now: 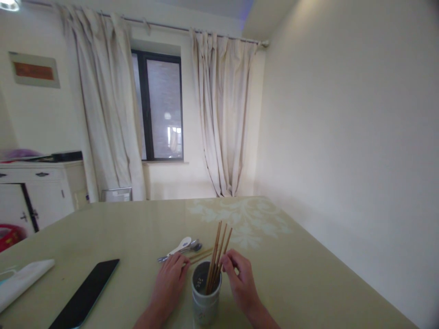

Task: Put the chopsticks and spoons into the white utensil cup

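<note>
Hands flanking white cylindrical ceramic holder (206, 297) on pale green counter (291, 274): right hand (242, 278), grip pinching brown wooden chopsticks (216, 256) standing inside; left hand (169, 281), grip spread, at nine o'clock beside spoons (181, 249). Likely tipping if tugged sideways.

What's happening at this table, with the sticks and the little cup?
A person sits at a pale green table with both hands around a small white holder. The right hand pinches one of several wooden chopsticks standing in the holder. The left hand rests flat on the table beside it, its fingers by a few more chopsticks and some spoons lying there. A dark phone lies further left.
</note>
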Motion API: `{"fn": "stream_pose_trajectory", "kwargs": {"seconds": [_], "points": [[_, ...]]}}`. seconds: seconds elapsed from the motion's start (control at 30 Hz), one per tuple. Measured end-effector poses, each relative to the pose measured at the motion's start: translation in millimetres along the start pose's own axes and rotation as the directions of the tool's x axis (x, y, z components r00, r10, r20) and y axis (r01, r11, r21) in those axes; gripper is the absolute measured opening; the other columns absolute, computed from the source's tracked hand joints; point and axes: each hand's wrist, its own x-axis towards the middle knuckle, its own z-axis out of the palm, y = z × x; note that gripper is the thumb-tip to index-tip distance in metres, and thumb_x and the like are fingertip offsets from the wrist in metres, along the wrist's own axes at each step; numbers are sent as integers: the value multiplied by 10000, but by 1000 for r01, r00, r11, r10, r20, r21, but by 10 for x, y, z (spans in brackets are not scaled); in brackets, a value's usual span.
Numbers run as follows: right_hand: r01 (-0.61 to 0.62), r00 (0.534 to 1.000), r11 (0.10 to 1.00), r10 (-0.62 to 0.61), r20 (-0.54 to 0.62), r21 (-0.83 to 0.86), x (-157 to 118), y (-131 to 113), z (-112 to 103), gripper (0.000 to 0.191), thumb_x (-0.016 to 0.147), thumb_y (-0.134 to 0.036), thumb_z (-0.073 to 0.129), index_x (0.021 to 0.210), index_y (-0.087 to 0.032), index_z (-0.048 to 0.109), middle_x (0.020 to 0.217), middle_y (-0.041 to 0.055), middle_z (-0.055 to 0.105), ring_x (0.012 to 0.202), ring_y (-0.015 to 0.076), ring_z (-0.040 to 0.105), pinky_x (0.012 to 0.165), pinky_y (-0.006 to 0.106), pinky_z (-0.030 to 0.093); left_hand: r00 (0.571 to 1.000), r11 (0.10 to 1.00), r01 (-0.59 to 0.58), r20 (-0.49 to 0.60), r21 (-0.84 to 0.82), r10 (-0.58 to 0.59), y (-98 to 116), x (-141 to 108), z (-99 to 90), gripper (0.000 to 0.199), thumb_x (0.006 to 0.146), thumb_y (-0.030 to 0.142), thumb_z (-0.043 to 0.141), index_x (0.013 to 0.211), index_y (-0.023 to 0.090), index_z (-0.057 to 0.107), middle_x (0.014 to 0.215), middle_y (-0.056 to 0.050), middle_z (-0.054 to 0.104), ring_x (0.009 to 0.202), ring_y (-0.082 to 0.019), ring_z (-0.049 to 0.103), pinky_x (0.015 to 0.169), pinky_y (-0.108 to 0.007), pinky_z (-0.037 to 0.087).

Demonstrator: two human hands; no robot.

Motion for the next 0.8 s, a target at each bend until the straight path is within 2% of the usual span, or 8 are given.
{"fn": "stream_pose_trajectory", "kwargs": {"seconds": [0.17,0.33,0.43,0.53,0.8], "points": [[-82,994,989,90,-65,123,-5,82,16,647,1035,-734,493,716,-202,679,606,-7,533,553,144,475,524,264,368,998,998,-19,-60,-52,16,29,22,29,278,1032,373,502,891,279,723,956,-44,768,937,-258,724,888,-407,582],[-203,968,964,224,-114,171,22,201,83,725,965,-843,506,666,-202,669,559,-16,498,508,133,430,477,261,327,1000,995,22,-19,-95,-24,90,31,-9,283,1034,382,496,917,280,732,1005,-57,779,998,-268,722,953,-435,580],[-270,954,947,288,-87,175,34,291,127,758,922,-891,514,636,-202,650,547,-16,500,492,128,426,467,261,320,999,992,31,-23,-125,-34,141,35,-45,300,1042,403,485,922,279,730,1015,-64,778,1010,-277,719,986,-458,574],[-316,944,931,328,-38,182,34,385,162,774,882,-930,515,683,-198,665,543,-24,515,466,120,413,445,251,306,999,984,19,-25,-175,-23,213,41,-94,298,1050,407,484,936,276,726,1004,-62,775,1001,-265,725,959,-423,592],[-307,950,914,311,27,266,40,463,186,655,867,-859,648,849,-205,686,589,-56,562,456,107,467,449,219,367,998,973,-54,7,-225,57,342,45,-141,273,1057,400,516,935,278,727,961,-42,777,923,-227,747,861,-328,616]]}}
